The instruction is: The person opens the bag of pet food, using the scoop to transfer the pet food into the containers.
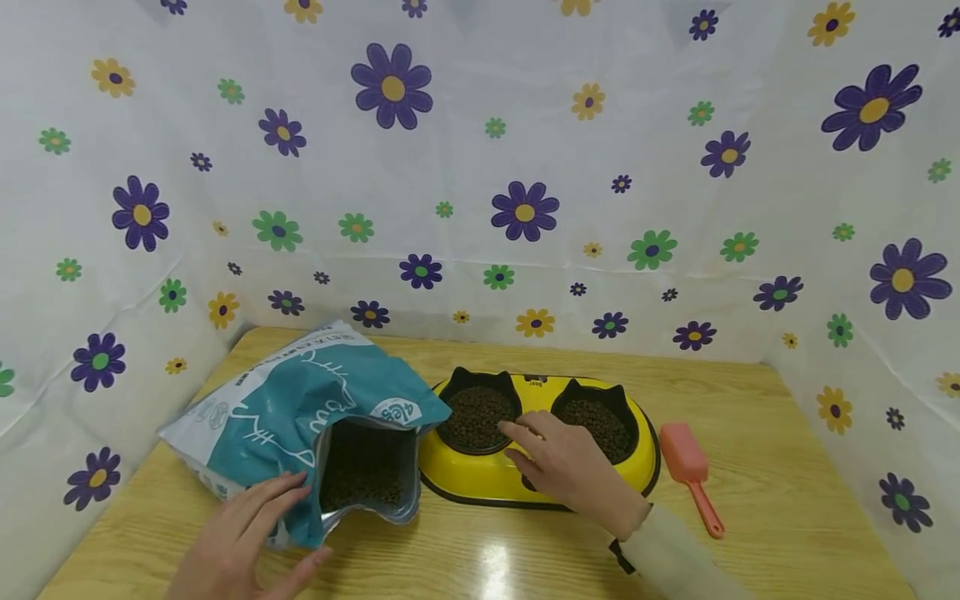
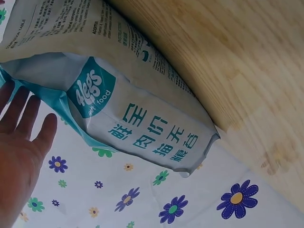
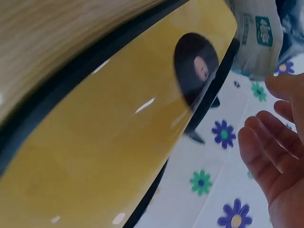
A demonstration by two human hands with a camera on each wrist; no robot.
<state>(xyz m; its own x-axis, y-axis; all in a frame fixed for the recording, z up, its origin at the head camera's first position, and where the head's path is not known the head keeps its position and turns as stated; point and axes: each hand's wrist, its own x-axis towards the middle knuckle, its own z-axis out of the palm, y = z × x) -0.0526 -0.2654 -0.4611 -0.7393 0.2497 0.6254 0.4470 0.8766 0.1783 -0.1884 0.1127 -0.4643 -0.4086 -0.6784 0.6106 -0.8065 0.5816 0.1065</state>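
Observation:
A teal and white pet food bag [image 1: 300, 400] lies on its side at the left, its mouth open toward the person with brown kibble inside. My left hand [image 1: 240, 537] is at the bag's near side with fingers extended; the left wrist view shows its fingertips by the bag [image 2: 142, 109]. Right of the bag stands a yellow double feeding bowl [image 1: 480, 483], with brown kibble in both black cat-eared bowls. Over its middle hovers my right hand [image 1: 566, 462], fingers loosely bent around nothing. In the right wrist view that hand [image 3: 280, 152] is above the yellow base [image 3: 109, 123].
A pink scoop [image 1: 686, 458] lies on the wooden table [image 1: 780, 500], right of the feeding bowl. Flower-patterned white cloth [image 1: 465, 150] hangs behind the table and along both sides.

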